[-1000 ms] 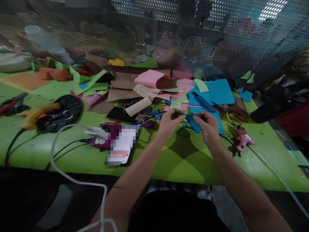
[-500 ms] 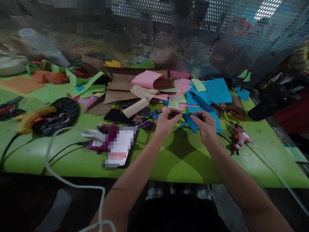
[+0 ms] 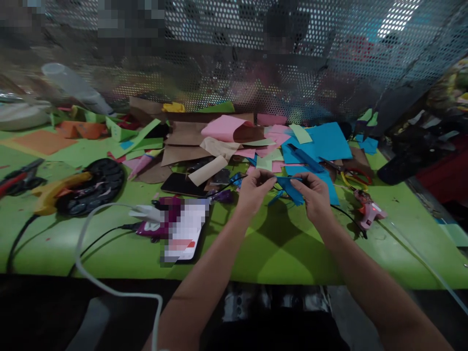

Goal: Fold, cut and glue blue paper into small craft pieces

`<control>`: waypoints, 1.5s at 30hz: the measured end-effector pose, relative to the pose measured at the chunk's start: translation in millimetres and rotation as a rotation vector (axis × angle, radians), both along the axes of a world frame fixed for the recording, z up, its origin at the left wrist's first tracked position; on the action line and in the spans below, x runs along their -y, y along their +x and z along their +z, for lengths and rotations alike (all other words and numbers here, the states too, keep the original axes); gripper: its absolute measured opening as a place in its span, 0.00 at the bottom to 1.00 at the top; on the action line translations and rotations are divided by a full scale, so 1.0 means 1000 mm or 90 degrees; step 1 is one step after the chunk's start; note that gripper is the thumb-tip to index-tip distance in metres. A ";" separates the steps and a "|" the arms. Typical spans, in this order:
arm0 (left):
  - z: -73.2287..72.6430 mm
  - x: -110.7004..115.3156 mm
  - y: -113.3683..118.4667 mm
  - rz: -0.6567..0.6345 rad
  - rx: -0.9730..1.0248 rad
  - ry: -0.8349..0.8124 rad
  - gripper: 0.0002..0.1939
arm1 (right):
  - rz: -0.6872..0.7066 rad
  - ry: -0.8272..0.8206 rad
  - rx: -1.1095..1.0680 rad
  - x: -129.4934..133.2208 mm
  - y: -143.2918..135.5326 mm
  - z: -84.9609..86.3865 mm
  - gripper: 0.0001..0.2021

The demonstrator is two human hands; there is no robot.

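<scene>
Between my hands is a small piece of blue paper, folded or crumpled, with fringed ends hanging below. My left hand pinches its left edge between thumb and fingers. At the other edge my right hand grips it the same way. Both hands hover over the green table, near its middle. Behind them lie larger blue sheets and a dark blue rolled strip. Pliers with red and yellow handles rest to the right of my right hand.
A pink glue gun with a lit red light lies at right, a yellow one at left by a black round tray. A phone leans on a purple power strip. A white cable crosses the front edge. Pink paper lies behind.
The view has shifted slightly, so everything sits a little lower and to the right. Both hands keep hold of the blue paper, with the fingers only slightly adjusted.
</scene>
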State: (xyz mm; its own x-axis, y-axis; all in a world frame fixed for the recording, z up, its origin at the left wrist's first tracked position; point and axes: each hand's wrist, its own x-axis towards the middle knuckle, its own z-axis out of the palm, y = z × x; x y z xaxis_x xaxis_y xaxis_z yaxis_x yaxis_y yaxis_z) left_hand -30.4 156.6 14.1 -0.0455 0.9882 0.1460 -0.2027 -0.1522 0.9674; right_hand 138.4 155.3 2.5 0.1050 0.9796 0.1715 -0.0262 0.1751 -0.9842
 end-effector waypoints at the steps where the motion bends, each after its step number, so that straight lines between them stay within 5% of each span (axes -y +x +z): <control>1: 0.000 0.000 0.000 -0.009 0.005 -0.001 0.10 | -0.004 0.001 0.002 0.000 0.000 0.001 0.13; 45: -0.009 -0.004 0.002 -0.026 -0.106 0.022 0.09 | 0.023 -0.004 0.022 0.008 -0.006 0.019 0.14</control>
